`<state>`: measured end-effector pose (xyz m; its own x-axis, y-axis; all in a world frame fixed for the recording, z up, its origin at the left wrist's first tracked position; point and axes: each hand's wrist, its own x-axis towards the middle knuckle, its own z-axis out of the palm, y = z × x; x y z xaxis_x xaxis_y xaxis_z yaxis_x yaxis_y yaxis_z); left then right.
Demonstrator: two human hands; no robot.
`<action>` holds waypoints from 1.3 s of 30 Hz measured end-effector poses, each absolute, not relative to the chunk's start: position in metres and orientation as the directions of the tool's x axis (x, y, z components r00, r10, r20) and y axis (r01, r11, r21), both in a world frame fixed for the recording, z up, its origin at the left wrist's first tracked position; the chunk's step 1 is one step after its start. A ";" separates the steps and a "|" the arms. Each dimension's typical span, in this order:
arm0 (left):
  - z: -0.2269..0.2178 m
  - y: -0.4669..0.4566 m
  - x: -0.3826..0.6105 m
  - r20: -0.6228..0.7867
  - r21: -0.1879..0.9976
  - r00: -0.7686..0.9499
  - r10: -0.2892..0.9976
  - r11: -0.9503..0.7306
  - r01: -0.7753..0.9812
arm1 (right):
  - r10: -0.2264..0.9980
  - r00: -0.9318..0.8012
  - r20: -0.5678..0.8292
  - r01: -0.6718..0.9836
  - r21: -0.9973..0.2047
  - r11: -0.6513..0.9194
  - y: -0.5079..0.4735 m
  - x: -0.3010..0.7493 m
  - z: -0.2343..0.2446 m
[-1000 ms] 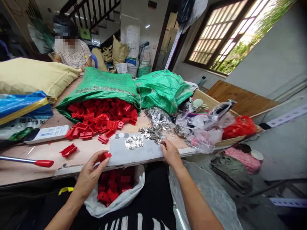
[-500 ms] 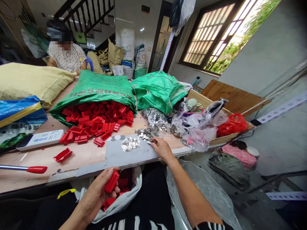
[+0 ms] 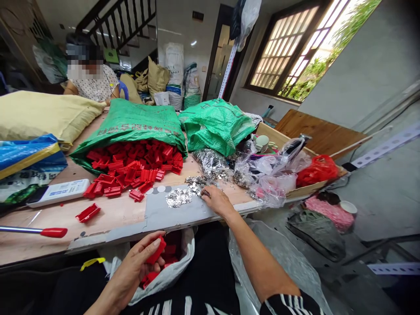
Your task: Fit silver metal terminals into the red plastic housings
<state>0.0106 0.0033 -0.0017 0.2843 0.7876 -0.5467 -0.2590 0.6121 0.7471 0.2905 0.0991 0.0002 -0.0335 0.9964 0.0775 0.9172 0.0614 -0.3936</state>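
My left hand (image 3: 141,260) is closed around a red plastic part (image 3: 157,250), above an open white sack (image 3: 187,253) with more red parts inside. On the table, my right hand (image 3: 218,201) has its thumb and fingers pinched together at the right edge of the small silvery metal pieces (image 3: 193,186). Something small and dark shows at its fingertips, but what it is cannot be made out. To its left, a flat spread of shiny metal pieces (image 3: 179,198) lies on a grey sheet (image 3: 157,221).
A green woven bag (image 3: 141,118) spills red parts (image 3: 131,166) over the table. One red part (image 3: 88,213) lies apart near a red-handled lever (image 3: 54,232). Plastic bags (image 3: 262,175) crowd the right side. Across the table sits another person (image 3: 93,81).
My right hand has shifted slightly left and up along the metal pieces. My left hand keeps the red part, tilted a little differently.
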 end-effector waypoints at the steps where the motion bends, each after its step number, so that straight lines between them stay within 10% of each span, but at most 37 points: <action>1: -0.002 0.003 0.010 -0.544 0.749 0.290 0.788 0.611 -0.256 | 0.996 -0.057 0.072 0.913 -0.401 0.081 0.095 0.290 0.000; 39: -0.008 0.000 0.014 -0.531 0.784 0.267 0.804 0.586 -0.206 | 0.987 -0.076 0.139 0.827 -0.544 0.140 0.107 0.307 0.006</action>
